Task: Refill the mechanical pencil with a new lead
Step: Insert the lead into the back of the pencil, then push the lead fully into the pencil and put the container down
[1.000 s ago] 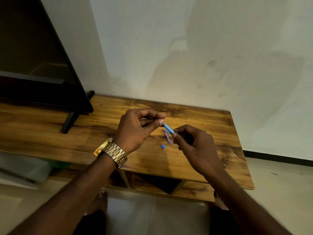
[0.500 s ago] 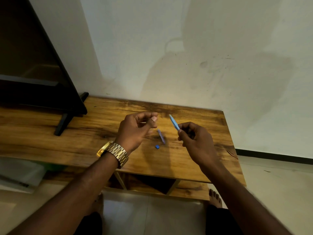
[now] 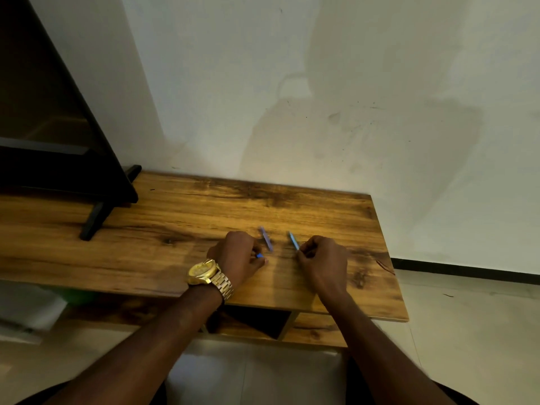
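My right hand grips a thin blue mechanical pencil, which points up and away to the left, just above the wooden table. A small bluish lead case lies on the table between my hands. My left hand, with a gold watch on its wrist, rests low on the table. Its fingertips pinch a tiny blue cap at the table surface. No lead is visible.
A dark TV on a black stand occupies the table's left end. A pale wall rises right behind the table. The table's right edge is close to my right hand. A lower shelf and tiled floor lie below.
Both hands have dropped from mid-air to the table. My left hand has come down onto the blue cap that lay loose before. The pencil is still in my right hand.
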Tool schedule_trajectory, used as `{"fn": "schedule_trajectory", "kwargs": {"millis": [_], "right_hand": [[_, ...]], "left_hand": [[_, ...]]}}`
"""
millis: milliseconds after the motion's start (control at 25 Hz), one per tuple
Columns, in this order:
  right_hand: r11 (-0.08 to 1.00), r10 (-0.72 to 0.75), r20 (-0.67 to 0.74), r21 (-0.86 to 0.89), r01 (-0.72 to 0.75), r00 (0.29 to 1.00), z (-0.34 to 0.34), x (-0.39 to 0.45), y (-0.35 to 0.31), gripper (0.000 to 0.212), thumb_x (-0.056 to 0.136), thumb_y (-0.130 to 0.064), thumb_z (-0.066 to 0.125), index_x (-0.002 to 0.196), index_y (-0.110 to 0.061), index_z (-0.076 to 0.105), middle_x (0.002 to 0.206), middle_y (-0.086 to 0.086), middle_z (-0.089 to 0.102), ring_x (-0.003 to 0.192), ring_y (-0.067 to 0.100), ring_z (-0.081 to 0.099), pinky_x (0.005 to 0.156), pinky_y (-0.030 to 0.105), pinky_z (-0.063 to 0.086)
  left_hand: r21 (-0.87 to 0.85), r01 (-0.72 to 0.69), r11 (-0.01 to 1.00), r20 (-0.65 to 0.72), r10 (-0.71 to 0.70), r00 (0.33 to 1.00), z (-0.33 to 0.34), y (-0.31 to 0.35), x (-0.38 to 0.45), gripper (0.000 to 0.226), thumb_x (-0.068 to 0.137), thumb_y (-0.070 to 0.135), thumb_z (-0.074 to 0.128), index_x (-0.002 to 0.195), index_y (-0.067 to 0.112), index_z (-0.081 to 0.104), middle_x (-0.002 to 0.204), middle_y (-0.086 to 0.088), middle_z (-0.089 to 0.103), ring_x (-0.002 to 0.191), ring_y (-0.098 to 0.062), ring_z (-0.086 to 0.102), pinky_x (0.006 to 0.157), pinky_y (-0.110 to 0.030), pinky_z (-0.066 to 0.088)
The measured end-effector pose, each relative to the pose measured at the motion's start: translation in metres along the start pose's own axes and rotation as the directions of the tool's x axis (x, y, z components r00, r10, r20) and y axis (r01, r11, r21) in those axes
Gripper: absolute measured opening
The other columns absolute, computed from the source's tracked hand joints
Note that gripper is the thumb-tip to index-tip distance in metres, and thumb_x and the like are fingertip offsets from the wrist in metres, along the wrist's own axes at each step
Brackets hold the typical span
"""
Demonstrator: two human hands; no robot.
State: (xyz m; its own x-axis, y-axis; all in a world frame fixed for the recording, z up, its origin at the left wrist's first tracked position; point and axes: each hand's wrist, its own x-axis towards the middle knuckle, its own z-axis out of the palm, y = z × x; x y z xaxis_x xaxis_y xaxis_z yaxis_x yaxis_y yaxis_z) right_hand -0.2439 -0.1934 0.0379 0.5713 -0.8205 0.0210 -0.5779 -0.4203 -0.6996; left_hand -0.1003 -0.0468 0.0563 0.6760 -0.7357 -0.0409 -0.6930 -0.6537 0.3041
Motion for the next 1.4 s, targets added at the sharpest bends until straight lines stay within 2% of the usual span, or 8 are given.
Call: {"fn": "schedule_trajectory", "kwargs": {"millis": [200,440,560,840,1040,1120,1240,1400], "right_hand": [[0.999,-0.032,0.018,-0.008,0.032,0.999,0.000,-0.002,0.002,0.005,0.089,-0.017,0.085,0.091,-0.020,0.082,0.085,-0.005,0.078,0.075,0.004,0.071,0.067,0.024,0.060],[0.992,-0.116,-0.107,-0.053,0.111,0.987,0.000,0.010,-0.019,0.009,0.091,-0.027,0.085,0.095,-0.019,0.085,0.087,-0.006,0.080,0.076,0.002,0.067,0.060,0.001,0.031],[0.980,-0.192,-0.067,-0.063,0.187,0.979,0.014,0.005,-0.030,0.015,0.091,-0.025,0.084,0.102,-0.015,0.086,0.092,-0.003,0.084,0.081,0.007,0.076,0.063,-0.001,0.036],[0.974,-0.174,0.072,-0.136,0.183,0.982,0.049,-0.003,-0.040,0.019,0.089,-0.024,0.083,0.105,-0.013,0.085,0.093,0.004,0.083,0.080,0.016,0.076,0.073,0.041,0.066],[0.988,-0.150,0.044,-0.041,0.152,0.988,0.031,-0.004,-0.054,0.008,0.094,-0.025,0.080,0.095,-0.018,0.083,0.084,-0.003,0.081,0.076,0.012,0.075,0.070,0.032,0.059],[0.984,-0.127,0.089,0.136,0.114,0.988,0.013,-0.008,-0.062,0.006,0.097,-0.029,0.080,0.093,-0.024,0.080,0.078,-0.008,0.080,0.072,0.005,0.075,0.064,0.024,0.057],[0.917,-0.146,0.171,0.394,0.068,0.974,-0.016,-0.024,-0.066,0.003,0.099,-0.023,0.079,0.097,-0.024,0.081,0.086,-0.007,0.084,0.076,0.008,0.080,0.065,0.024,0.063],[0.884,-0.172,0.207,0.463,0.058,0.963,-0.032,-0.034,-0.065,0.007,0.100,-0.016,0.077,0.105,-0.019,0.081,0.090,-0.004,0.085,0.077,0.012,0.080,0.067,0.025,0.063]], "left_hand": [[0.088,-0.013,0.996,0.041,0.010,0.999,0.008,0.001,0.007,0.016,0.096,0.039,0.073,0.108,0.033,0.081,0.110,0.004,0.078,0.107,-0.021,0.074,0.092,-0.042,0.061],[-0.342,0.127,0.931,-0.095,-0.169,0.981,-0.036,-0.019,0.001,0.011,0.081,0.034,0.091,0.085,0.027,0.083,0.079,0.012,0.080,0.075,-0.001,0.073,0.075,-0.026,0.061],[-0.450,0.135,0.883,-0.116,-0.208,0.971,-0.062,-0.035,-0.008,0.013,0.081,0.035,0.092,0.087,0.027,0.085,0.081,0.013,0.080,0.075,0.003,0.071,0.072,-0.024,0.058],[-0.546,0.145,0.825,-0.089,-0.230,0.969,-0.078,-0.053,-0.015,0.015,0.085,0.033,0.089,0.096,0.023,0.085,0.090,0.007,0.081,0.069,-0.001,0.069,0.070,-0.029,0.062],[-0.605,0.112,0.789,-0.104,-0.218,0.970,-0.078,-0.057,-0.013,0.013,0.088,0.033,0.087,0.097,0.025,0.083,0.093,0.009,0.080,0.081,-0.007,0.076,0.074,-0.039,0.067],[-0.699,0.094,0.708,-0.078,-0.207,0.975,-0.078,-0.056,-0.010,0.012,0.089,0.030,0.086,0.099,0.024,0.082,0.096,0.007,0.081,0.086,-0.011,0.079,0.070,-0.035,0.067],[-0.885,0.101,0.454,0.001,-0.215,0.977,-0.078,-0.046,-0.005,0.014,0.088,0.020,0.087,0.101,0.017,0.082,0.096,-0.005,0.084,0.086,-0.017,0.082,0.068,-0.032,0.066],[-0.946,0.081,0.315,0.036,-0.147,0.988,-0.070,-0.035,-0.001,0.013,0.087,0.017,0.088,0.099,0.019,0.083,0.096,-0.007,0.085,0.084,-0.015,0.081,0.071,-0.027,0.063]]}}
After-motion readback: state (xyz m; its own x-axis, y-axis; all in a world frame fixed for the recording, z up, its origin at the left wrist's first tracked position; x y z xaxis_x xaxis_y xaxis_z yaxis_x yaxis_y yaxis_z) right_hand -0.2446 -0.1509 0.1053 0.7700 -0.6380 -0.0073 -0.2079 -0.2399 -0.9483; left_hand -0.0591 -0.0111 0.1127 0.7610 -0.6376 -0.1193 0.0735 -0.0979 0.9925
